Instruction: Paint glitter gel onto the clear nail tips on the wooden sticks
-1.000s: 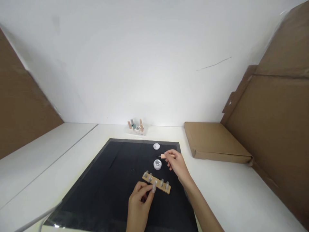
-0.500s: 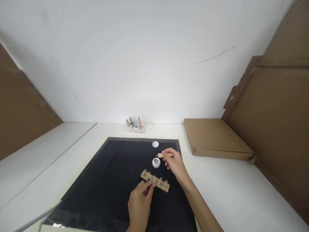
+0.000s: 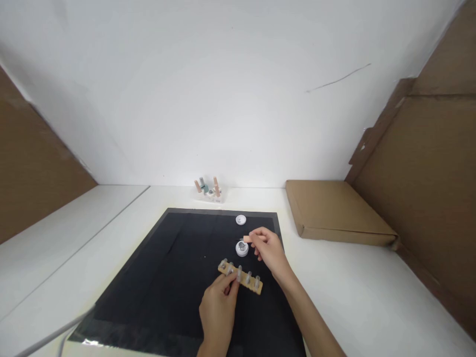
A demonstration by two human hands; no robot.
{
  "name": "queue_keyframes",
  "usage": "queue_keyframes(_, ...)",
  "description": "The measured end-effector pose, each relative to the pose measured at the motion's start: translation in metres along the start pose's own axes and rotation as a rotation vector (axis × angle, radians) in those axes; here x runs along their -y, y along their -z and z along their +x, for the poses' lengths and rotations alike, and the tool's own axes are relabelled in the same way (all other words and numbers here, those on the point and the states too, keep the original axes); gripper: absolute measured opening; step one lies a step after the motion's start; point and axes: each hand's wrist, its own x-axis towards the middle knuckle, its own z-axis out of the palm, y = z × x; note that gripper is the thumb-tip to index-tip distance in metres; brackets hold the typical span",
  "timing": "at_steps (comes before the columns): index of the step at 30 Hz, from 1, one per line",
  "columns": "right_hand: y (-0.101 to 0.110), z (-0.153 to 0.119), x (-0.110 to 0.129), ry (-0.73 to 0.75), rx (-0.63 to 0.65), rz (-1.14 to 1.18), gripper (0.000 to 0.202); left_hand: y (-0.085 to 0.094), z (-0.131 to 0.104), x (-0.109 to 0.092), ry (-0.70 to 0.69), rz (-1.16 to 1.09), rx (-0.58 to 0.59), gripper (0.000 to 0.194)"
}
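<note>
Pinching the middle translucent, curved piece [image 3: 240, 271] on the tan, wavy-edged strip [image 3: 244, 281] with the left hand [image 3: 218, 307], presumably for steadiness, and holding a peach-handled, dark-tipped tool [image 3: 246, 239] in the right hand [image 3: 269, 252], handily near the round white jar [image 3: 242, 254].

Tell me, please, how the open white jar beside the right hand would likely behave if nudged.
The white jar looks squat and broad, so it would probably slide rather than tip. Its open top shows silvery contents, which might spill if it were tilted. Being small beside the right hand, it is likely light.
</note>
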Motion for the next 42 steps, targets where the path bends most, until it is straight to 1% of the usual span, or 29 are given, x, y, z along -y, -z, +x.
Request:
queue_keyframes(4,0.0,-0.001,0.001,-0.007,0.001,-0.004,0.019,0.002,0.0,-0.004,0.023,0.085,0.031,0.026)
queue_keyframes(8,-0.001,-0.002,0.001,-0.015,0.001,-0.009,0.019,0.003,-0.003,-0.004,-0.013,0.166,0.037,0.027)
queue_keyframes(13,-0.002,-0.003,0.003,-0.016,0.006,-0.013,0.02,-0.001,-0.009,0.003,-0.109,0.21,-0.035,0.026)
queue_keyframes(18,-0.002,-0.004,0.005,-0.014,0.008,-0.013,0.02,-0.007,-0.016,0.014,-0.262,0.239,-0.115,0.025)
queue_keyframes(20,-0.002,-0.004,0.005,-0.017,0.01,-0.009,0.02,-0.009,-0.018,0.017,-0.319,0.264,-0.13,0.027)
queue_keyframes(22,-0.002,-0.004,0.006,-0.022,0.009,-0.005,0.02,-0.01,-0.018,0.018,-0.353,0.281,-0.12,0.029)
queue_keyframes(27,-0.001,-0.005,0.009,-0.029,-0.007,0.001,0.022,-0.009,-0.017,0.017,-0.323,0.286,-0.054,0.03)
queue_keyframes(35,-0.001,-0.004,0.009,-0.025,-0.009,-0.001,0.022,-0.007,-0.016,0.011,-0.241,0.252,-0.02,0.029)
queue_keyframes(38,0.0,-0.004,0.009,-0.022,-0.007,-0.001,0.023,-0.005,-0.014,0.008,-0.242,0.235,0.004,0.03)
queue_keyframes(42,-0.001,-0.003,0.006,-0.018,-0.004,-0.009,0.023,-0.003,-0.012,0.005,-0.265,0.199,0.071,0.032)
